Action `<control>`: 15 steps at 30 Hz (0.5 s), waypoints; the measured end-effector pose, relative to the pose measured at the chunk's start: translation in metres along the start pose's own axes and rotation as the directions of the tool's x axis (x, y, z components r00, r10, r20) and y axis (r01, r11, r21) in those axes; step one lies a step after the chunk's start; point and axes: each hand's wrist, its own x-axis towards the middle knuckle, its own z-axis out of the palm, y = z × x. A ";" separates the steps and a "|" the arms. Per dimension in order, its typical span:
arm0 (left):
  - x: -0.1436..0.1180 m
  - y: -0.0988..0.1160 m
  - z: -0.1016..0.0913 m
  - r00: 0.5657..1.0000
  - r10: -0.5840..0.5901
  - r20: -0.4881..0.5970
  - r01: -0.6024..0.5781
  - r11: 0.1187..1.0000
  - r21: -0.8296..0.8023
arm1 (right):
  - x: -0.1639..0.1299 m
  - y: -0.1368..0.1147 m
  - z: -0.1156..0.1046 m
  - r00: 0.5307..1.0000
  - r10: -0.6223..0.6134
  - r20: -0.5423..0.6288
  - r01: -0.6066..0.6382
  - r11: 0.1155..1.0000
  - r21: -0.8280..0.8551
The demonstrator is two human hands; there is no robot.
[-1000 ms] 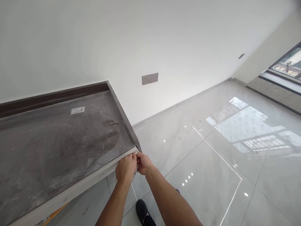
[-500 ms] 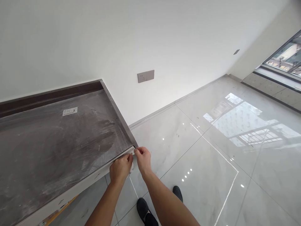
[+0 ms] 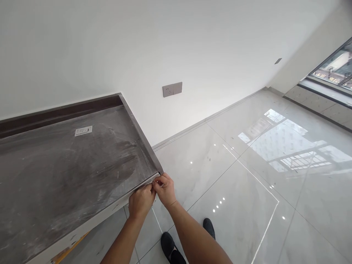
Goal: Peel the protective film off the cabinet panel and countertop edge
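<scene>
The left hand [image 3: 141, 201] and right hand [image 3: 165, 190] were together at the worktop's [image 3: 68, 168] near right corner, fingers curled, fingertips close against the pale strip [image 3: 93, 222] along its front edge. Whether they pinched anything I could not tell. A white label [image 3: 83, 131] lay farther back on the dark surface.

L hand [image 3: 141, 201], R hand [image 3: 164, 190] — fingers curled
</scene>
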 end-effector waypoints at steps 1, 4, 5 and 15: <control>0.000 -0.003 0.003 0.999 0.029 -0.018 -0.029 0.999 0.027 | -0.001 -0.001 -0.001 1.000 -0.011 -0.001 0.011 1.000 -0.023; 0.000 -0.010 0.013 0.985 0.127 -0.114 -0.119 0.990 0.076 | -0.005 0.000 -0.002 1.000 -0.004 -0.020 0.004 1.000 -0.009; 0.000 -0.013 0.016 0.974 0.162 -0.159 -0.149 0.985 0.091 | -0.006 0.001 -0.002 0.998 0.050 -0.037 -0.048 0.997 0.054; 0.000 -0.026 0.021 0.813 0.440 -0.381 -0.377 0.897 0.232 | 0.023 0.035 0.002 0.559 0.710 0.428 -0.800 0.324 0.505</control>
